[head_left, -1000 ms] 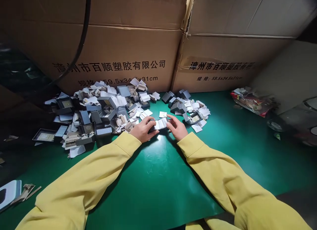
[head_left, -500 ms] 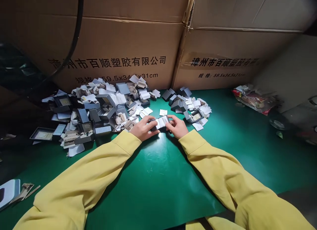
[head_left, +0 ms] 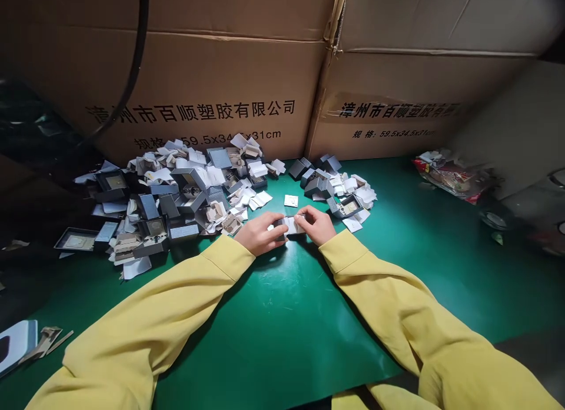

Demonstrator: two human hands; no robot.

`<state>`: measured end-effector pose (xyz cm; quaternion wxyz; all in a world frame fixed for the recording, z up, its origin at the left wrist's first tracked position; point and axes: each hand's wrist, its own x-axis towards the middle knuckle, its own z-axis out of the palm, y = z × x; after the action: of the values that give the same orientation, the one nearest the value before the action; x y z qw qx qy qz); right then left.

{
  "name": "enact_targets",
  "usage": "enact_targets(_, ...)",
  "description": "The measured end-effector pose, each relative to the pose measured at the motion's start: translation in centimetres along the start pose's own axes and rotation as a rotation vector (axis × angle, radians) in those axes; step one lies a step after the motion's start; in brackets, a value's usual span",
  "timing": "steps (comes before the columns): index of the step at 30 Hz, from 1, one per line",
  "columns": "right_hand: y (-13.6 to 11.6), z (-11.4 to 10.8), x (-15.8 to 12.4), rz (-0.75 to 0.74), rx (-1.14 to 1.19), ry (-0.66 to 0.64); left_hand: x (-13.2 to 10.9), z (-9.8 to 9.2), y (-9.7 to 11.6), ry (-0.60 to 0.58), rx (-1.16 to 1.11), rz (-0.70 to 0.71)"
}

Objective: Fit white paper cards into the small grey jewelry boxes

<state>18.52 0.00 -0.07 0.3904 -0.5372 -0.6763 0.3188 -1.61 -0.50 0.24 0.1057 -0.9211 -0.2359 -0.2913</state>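
The left hand [head_left: 260, 233] and the right hand [head_left: 316, 225] meet over the green surface [head_left: 282, 322], just above the middle of the view. Between them sits a small grey box [head_left: 289, 225] with a white insert showing on top. Each grip is clenched on it: the left fingers curl over its nine o'clock end and the right fingers pinch its three o'clock end. The box is close to the surface, but I cannot tell whether it rests on it. Both arms wear yellow sleeves [head_left: 176, 304].

At ten o'clock from the hands a large heap of grey boxes and white inserts [head_left: 176, 192] spreads across the surface, its nearest pieces just beside the left hand. At one o'clock lies a smaller heap [head_left: 338, 189] of the same parts, near the right hand. A single white card [head_left: 291, 200] lies apart at twelve o'clock, between the two heaps.

Two big cardboard cartons [head_left: 212, 86] with printed Chinese lettering stand behind the heaps. A crumpled plastic bag [head_left: 450, 177] lies at three o'clock, well apart from the hands. A black cable [head_left: 135, 75] hangs across the left carton.
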Motion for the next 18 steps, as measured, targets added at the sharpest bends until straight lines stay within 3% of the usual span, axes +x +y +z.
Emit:
enact_targets(5,0.09,0.05,-0.01,-0.015,0.001,0.012,0.16,-0.27,0.16,-0.036,0.033,-0.009)
enact_targets(10,0.12,0.22,0.04,-0.044,-0.033,0.028,0.37,-0.36,0.33,0.042,0.059,0.015)
enact_targets(14,-0.04,0.06,-0.03,-0.033,-0.008,-0.082,0.35,0.03,0.34,0.152,0.118,0.000)
enact_targets(18,-0.28,-0.15,-0.19,-0.031,-0.028,-0.154,0.22,0.37,0.23,0.163,0.144,-0.011)
